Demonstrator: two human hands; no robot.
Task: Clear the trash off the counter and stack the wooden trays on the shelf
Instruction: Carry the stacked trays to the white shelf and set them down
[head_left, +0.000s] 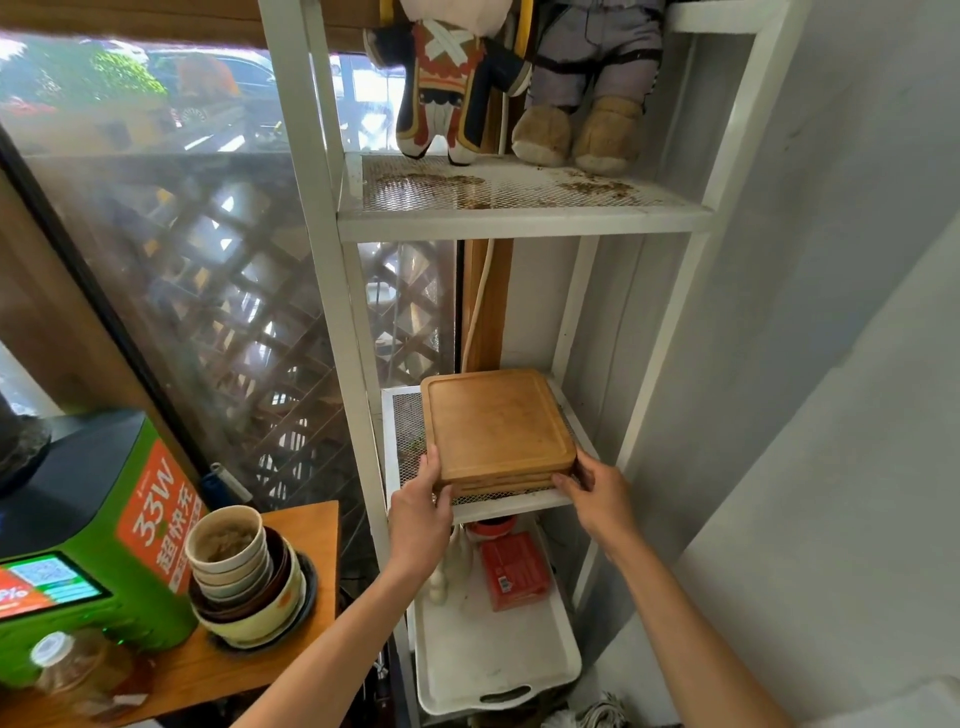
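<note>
Wooden trays (497, 426) sit stacked on the middle mesh shelf (400, 415), centre of the frame, gripped at both near corners.

From the lower left I see a stack of bowls (244, 577) on the counter (291, 525); then my left hand (422, 506) is curled around the stack's near-left corner, thumb on top. My right hand (597, 491) pinches the near-right corner, fingertips pressed to the edge. I cannot count the trays exactly; only their layered front edges show. The shelf below is partly hidden by my arms.
</note>
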